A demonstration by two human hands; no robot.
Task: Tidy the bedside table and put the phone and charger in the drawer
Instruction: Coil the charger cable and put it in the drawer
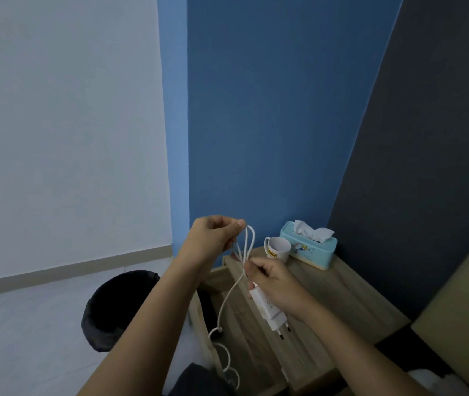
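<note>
My right hand [276, 284] grips a white charger plug [267, 310] over the wooden bedside table [342, 298], its two pins pointing down and right. The white charger cable [229, 298] runs up from that hand in a loop. My left hand [213, 234] pinches the top of the loop above the table's left edge. The rest of the cable hangs down in curls past the table's front left side. The drawer [200, 318] stands pulled out at the left of the table, mostly hidden by my left arm. No phone is visible.
A white mug [277, 248] and a light blue tissue box [309, 244] stand at the back of the table against the blue wall. A black waste bin [116, 307] sits on the floor to the left. A beige bed edge [462, 310] is at the right.
</note>
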